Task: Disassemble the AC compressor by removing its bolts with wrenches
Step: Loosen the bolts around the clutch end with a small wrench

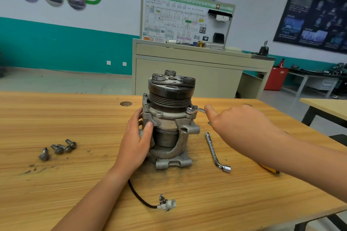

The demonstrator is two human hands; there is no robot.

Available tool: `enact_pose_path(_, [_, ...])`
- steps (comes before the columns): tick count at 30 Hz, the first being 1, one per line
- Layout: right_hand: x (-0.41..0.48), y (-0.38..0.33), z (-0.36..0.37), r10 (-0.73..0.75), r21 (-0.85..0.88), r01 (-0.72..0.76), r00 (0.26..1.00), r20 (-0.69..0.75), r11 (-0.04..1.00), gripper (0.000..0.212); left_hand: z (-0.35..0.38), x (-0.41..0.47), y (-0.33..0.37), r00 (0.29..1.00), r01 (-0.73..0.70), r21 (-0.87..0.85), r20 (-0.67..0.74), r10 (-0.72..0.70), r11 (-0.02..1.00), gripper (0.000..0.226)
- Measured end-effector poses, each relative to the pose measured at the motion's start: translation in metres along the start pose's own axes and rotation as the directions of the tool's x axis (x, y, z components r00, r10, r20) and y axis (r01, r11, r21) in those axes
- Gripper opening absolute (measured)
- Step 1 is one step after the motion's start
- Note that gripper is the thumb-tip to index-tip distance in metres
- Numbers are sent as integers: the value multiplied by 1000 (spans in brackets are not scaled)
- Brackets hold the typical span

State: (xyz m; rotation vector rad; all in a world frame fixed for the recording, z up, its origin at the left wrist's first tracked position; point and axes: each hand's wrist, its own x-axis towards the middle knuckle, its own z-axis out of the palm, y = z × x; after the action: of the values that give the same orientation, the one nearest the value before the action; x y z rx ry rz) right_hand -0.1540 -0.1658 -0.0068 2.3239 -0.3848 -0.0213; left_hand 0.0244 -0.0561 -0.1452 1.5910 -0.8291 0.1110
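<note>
— Where does the AC compressor (169, 127) stand?

— Upright on the wooden table (75, 184), about midway between its left and right edges and nearer the far edge, pulley end up. On top is a dark clutch plate with three round dampers, then a black grooved pulley, then a grimy grey cast body with mounting ears at the foot.

— And the hands?

— The left hand (139, 140) grips the body's left side, thumb across the front and fingers curled round the back. The right hand (234, 124) is closed on the handle of a wrench (195, 110), thumb lying along the shank; the wrench's ring end sits on a bolt at the housing's upper right flange.

— Anything else on the table?

— An L-shaped socket wrench (216, 152) lies just right of the compressor. A cluster of loose bolts (60, 148) lies towards the left edge, well apart from it. A black cable with a white connector (167, 205) trails towards the near edge.
</note>
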Motion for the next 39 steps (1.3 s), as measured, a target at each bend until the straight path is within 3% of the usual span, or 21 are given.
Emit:
enact_pose_path(8, [4, 4, 0, -61, -88, 59, 998, -23, 994, 68, 0, 0, -1, 1000, 17, 26, -1, -17, 1000, 54])
enact_pose_path(14, [18, 24, 26, -65, -38, 58, 977, -204, 998, 55, 0, 1, -1, 1000, 6, 0, -7, -6, 1000, 45])
enact_pose_path(19, [40, 41, 44, -121, -18, 121, 959, -256, 992, 55, 0, 1, -3, 1000, 8, 6, -7, -8, 1000, 43])
enact_pose_path(21, [50, 38, 56, -127, -38, 121, 916, -380, 992, 52, 0, 1, -3, 1000, 2, 4, -4, -2, 1000, 44])
enact_pose_path(24, [71, 30, 71, 4, 140, 120, 747, -665, 983, 35, 0, 2, -3, 1000, 2, 8, -1, -2, 1000, 47])
enact_pose_path(28, [93, 14, 75, 29, 199, 181, 666, -746, 963, 23, -2, 2, -5, 1000, -7, 6, -5, 7, 1000, 47])
enact_pose_path(30, [89, 12, 81, 58, 238, 181, 669, -741, 954, 25, -3, 2, -5, 1000, -3, 11, -1, 3, 1000, 48])
enact_pose_path(32, [75, 12, 84, 232, 407, 126, 656, -718, 904, 24, -3, 1, -4, 1000, -5, 10, -1, 5, 1000, 48])
enact_pose_path(35, [42, 13, 78, 489, 725, 137, 653, -578, 675, 22, -2, 1, -4, 1000, -7, 9, -8, 7, 1000, 50])
enact_pose_path(36, [31, 12, 76, 466, 729, 155, 676, -570, 667, 27, -1, 1, -4, 1000, -1, 7, -12, 1, 1000, 50])
enact_pose_path(39, [4, 11, 75, 219, 575, 136, 835, -505, 807, 35, 0, 0, -3, 1000, 6, 0, -21, -6, 1000, 49])
